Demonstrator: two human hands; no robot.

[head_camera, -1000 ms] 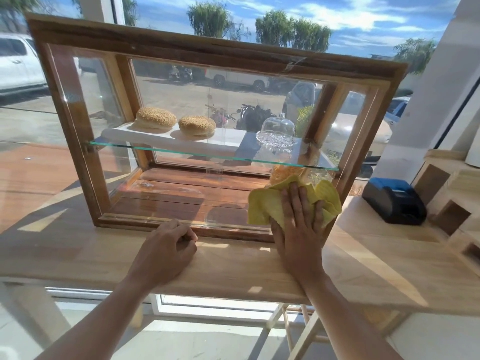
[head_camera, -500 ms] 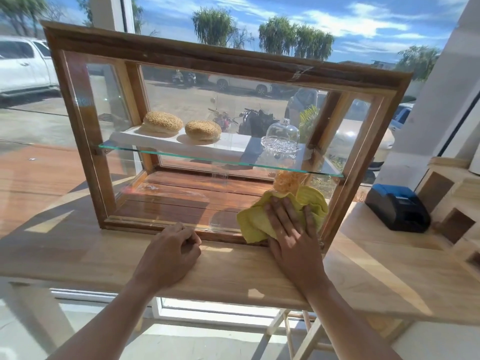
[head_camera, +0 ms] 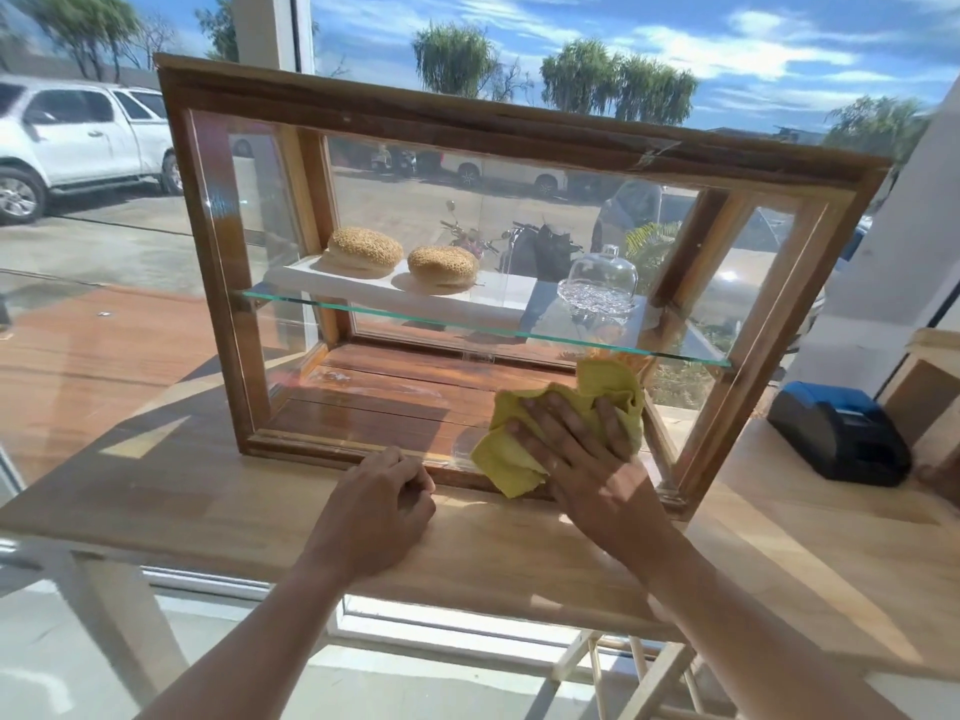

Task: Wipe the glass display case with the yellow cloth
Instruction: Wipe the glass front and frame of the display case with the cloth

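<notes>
Table: pale wooden table (head_camera: 208,511), sunlit, across the foreground.
Buns: one sesame bun (head_camera: 365,250) just left of a second sesame bun (head_camera: 442,267), both on a white tray (head_camera: 363,291).
Dome: clear glass dome (head_camera: 602,275) with a knob, right of the buns.
Printer: small black and blue printer (head_camera: 841,439) on the table, far right.
Outside: white pickup truck (head_camera: 78,142) at left, parked motorbikes (head_camera: 540,246), trees (head_camera: 454,59), blue sky (head_camera: 727,23) with thin cloud.

left hand (head_camera: 382,504): curled into fist, palm down | right hand (head_camera: 587,459): flat, splayed
</notes>
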